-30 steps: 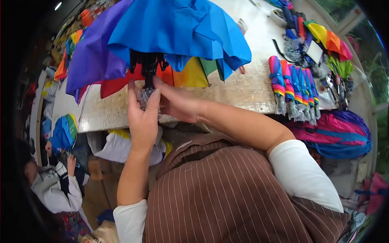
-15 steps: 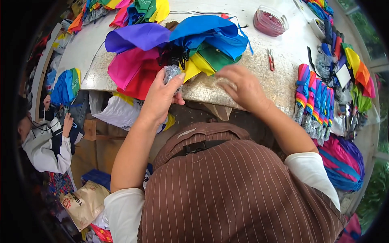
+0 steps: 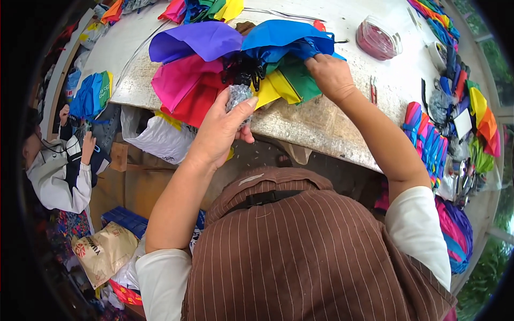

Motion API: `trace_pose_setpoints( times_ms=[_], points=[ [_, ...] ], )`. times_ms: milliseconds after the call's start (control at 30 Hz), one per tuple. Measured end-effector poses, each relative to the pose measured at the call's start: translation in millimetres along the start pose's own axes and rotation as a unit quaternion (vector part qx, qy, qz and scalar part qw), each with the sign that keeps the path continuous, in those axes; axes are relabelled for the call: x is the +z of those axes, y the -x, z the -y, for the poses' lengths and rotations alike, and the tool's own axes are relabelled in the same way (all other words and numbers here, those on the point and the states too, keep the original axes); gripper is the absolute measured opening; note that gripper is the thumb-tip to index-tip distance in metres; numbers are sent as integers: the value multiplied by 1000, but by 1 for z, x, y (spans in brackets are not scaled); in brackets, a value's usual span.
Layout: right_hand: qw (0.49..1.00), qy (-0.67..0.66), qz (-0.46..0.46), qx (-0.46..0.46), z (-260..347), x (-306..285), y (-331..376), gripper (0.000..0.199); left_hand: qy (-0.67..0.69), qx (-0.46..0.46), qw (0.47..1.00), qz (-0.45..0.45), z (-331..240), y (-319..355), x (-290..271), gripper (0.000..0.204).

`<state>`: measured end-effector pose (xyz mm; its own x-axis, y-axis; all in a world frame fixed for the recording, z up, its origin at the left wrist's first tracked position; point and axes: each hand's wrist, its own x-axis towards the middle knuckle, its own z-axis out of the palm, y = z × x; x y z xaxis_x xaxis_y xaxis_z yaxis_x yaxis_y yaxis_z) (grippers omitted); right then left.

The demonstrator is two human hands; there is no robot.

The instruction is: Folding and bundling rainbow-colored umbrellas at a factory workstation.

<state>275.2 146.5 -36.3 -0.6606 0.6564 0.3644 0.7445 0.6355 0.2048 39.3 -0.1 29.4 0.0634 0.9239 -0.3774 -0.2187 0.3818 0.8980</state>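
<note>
A partly folded rainbow umbrella [image 3: 195,44] lies over the table's near edge, its purple, pink, red, yellow, green and blue panels fanned loosely around black ribs. My left hand [image 3: 214,131] is closed around its handle [image 3: 240,97], which is wrapped in crinkled clear plastic and points toward me. At the right side of the canopy, my right hand [image 3: 331,77] has its fingers bent and pinched on the edge of the blue fabric [image 3: 284,36]. Those fingertips are partly hidden, so whether they also hold the tie strap does not show.
Red-handled snips [image 3: 373,90] and a clear tub [image 3: 378,37] of dark red contents are on the worktable [image 3: 337,125]. Rolled rainbow umbrellas [image 3: 424,136] sit at the right edge. Another person [image 3: 61,176] at left handles a blue-green umbrella [image 3: 91,99]. A white bag [image 3: 160,140] hangs below the table.
My right hand has moved up and forward from over the table edge to the blue panel and closed on it. My left hand keeps its hold on the handle.
</note>
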Motion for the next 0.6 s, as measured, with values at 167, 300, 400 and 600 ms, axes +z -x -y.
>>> trace_pose_setpoints(
  times_ms=[167,300,400,600],
  points=[
    [995,-40,-83,-32,-12,-3,-12,3,32,1,999,-1,-1,1,-8,44],
    [993,-70,-94,-10,-22,-5,-19,10,46,-9,999,-12,-1,1,-10,43],
    [989,-115,-92,6,-22,-4,-15,11,68,-6,998,6,-2,1,-13,40],
    [912,-362,-40,-186,70,-47,36,12,113,-4,994,1,-2,1,-19,31]
  ],
)
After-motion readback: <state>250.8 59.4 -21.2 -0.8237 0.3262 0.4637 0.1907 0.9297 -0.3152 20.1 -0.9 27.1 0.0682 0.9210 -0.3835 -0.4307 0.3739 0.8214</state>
